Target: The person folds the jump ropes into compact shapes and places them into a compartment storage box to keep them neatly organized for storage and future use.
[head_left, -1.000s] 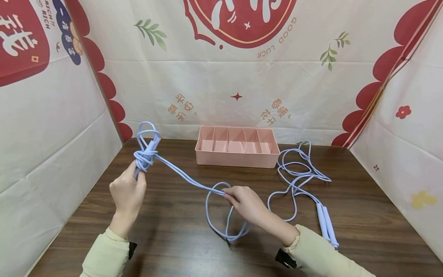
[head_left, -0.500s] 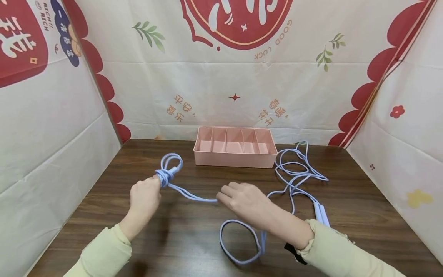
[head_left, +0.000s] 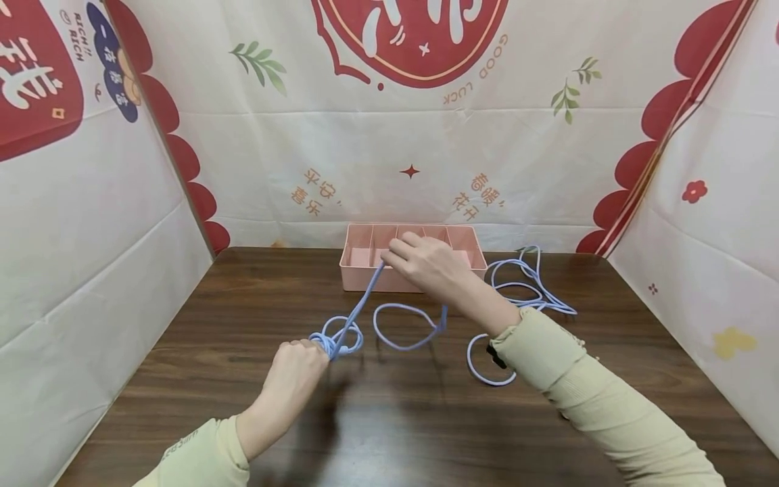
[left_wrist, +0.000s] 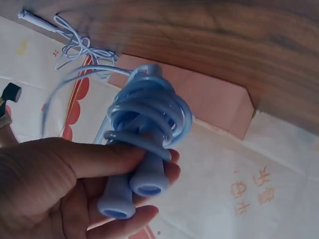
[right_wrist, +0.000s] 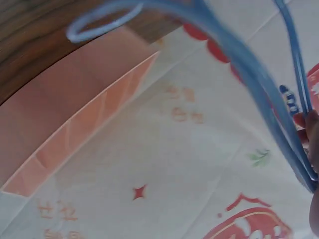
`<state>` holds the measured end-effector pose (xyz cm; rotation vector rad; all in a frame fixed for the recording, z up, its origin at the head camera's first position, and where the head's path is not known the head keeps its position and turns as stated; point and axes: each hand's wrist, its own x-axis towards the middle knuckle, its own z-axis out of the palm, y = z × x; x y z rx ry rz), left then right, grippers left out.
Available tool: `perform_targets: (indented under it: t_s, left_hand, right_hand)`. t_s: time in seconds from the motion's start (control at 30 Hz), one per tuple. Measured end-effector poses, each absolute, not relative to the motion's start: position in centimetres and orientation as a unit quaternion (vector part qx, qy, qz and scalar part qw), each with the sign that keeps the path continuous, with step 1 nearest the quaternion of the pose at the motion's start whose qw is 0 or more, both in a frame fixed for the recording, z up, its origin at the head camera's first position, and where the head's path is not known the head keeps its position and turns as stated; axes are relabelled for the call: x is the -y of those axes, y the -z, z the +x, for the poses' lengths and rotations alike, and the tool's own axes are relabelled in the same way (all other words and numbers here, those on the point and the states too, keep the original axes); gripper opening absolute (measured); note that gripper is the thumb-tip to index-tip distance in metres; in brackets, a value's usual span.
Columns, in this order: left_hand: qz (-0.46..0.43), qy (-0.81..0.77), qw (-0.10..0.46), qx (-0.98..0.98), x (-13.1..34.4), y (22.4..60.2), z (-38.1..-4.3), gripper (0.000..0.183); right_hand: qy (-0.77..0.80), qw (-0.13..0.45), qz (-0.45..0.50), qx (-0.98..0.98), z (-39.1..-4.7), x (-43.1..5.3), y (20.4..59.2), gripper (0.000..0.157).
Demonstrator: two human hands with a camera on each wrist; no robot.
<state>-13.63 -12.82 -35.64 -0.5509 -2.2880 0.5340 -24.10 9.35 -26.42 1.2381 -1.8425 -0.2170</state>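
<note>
A light blue jump rope is between my hands. My left hand [head_left: 292,382] grips its two handles [left_wrist: 149,174] side by side, and in the left wrist view several turns of cord [left_wrist: 144,107] lie wrapped around them. Raised in front of the pink box, my right hand [head_left: 435,267] pinches the doubled cord [head_left: 365,294], which runs taut up from the wrapped handles. A free loop of that cord [head_left: 404,348] hangs below the right hand. In the right wrist view only the edge of the right hand [right_wrist: 313,144] shows, with cord at its fingers.
A pink divided box [head_left: 377,279] stands at the table's back edge, partly behind my right hand. A second light blue jump rope [head_left: 556,304] lies loosely tangled at the right, its handles hidden by my right arm in the head view. Printed cloth walls [head_left: 274,149] surround the table.
My left hand has come right and nearer with the wrapped handles. The right hand first moved slightly nearer, then rose to the box, lifting the cord; the cord's free loop has left the table.
</note>
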Motion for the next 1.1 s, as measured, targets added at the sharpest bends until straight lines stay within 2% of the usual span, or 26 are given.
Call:
perform_targets:
  t_s: [0.13,0.3,0.37,0.63,0.77,0.9,1.1]
  left_hand:
    - [-0.277,-0.175,0.315,0.891,13.1,34.8,-13.5,0.036]
    - [-0.383,-0.036,0.191,0.903,13.9,32.5,-13.5,0.034]
    - [-0.409,0.019,0.158,0.899,14.1,31.8,-13.6,0.032]
    - [-0.468,0.139,0.105,0.866,14.1,32.1,-13.8,0.027]
    - [-0.474,0.213,0.097,0.849,14.3,32.5,-14.1,0.021]
    - [-0.463,0.311,0.115,0.822,14.4,32.7,-14.4,0.02]
    - [-0.378,0.457,0.164,0.789,14.4,33.2,-14.8,0.022]
  right_hand:
    - [0.09,0.444,0.503,0.736,-25.3,-9.2,26.6,0.009]
    - [0.062,0.424,0.499,0.753,-26.6,-8.9,27.5,0.012]
    - [0.043,0.413,0.489,0.767,-27.1,-8.9,28.4,0.013]
    - [0.014,0.414,0.47,0.78,-28.1,-8.2,31.5,0.016]
    - [-0.018,0.423,0.469,0.775,-28.3,-7.8,32.6,0.017]
    - [-0.061,0.421,0.45,0.785,-28.4,-7.7,34.4,0.017]
    - [-0.085,0.358,0.42,0.829,-27.1,-7.9,37.3,0.027]
